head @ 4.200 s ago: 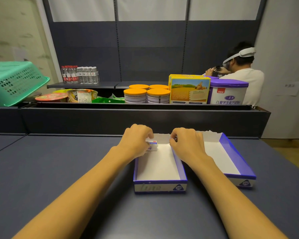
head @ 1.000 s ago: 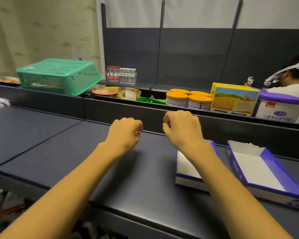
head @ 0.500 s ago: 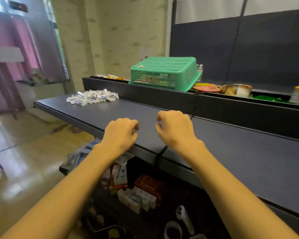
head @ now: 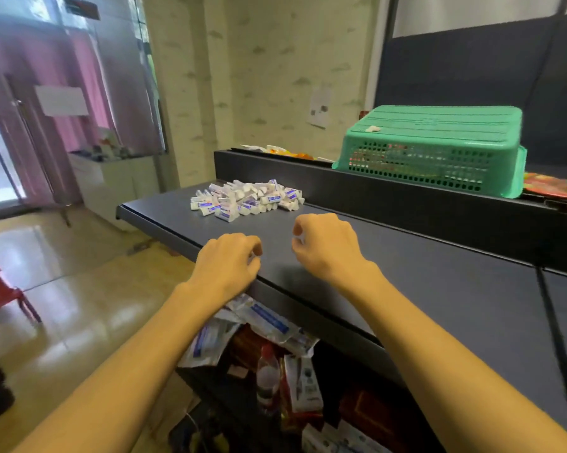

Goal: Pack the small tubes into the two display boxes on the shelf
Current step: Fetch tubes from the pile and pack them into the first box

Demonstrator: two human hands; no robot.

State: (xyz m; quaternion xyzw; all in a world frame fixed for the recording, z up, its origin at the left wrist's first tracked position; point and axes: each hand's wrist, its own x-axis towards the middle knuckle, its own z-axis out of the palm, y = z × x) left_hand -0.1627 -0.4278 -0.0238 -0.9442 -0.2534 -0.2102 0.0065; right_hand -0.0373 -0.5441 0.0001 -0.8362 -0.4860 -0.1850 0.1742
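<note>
A heap of small white tubes point(head: 247, 201) with blue labels lies near the left end of the dark shelf point(head: 439, 289). My left hand point(head: 227, 263) hovers at the shelf's front edge, fingers loosely curled and holding nothing. My right hand point(head: 324, 245) hangs over the shelf a little to the right, fingers also loosely curled around nothing. Both hands are short of the heap, which lies beyond them to the upper left. The two display boxes are out of view.
An upturned green plastic basket point(head: 436, 147) sits on the raised back ledge point(head: 406, 194). Below the shelf lie plastic packets point(head: 259, 322), a bottle point(head: 267, 374) and boxes. A tiled floor and a red chair point(head: 1, 289) are to the left.
The view has swung left, away from the display boxes. The heap of tubes is now closer and nearer the middle. Both hands stay loosely curled and hold nothing.
</note>
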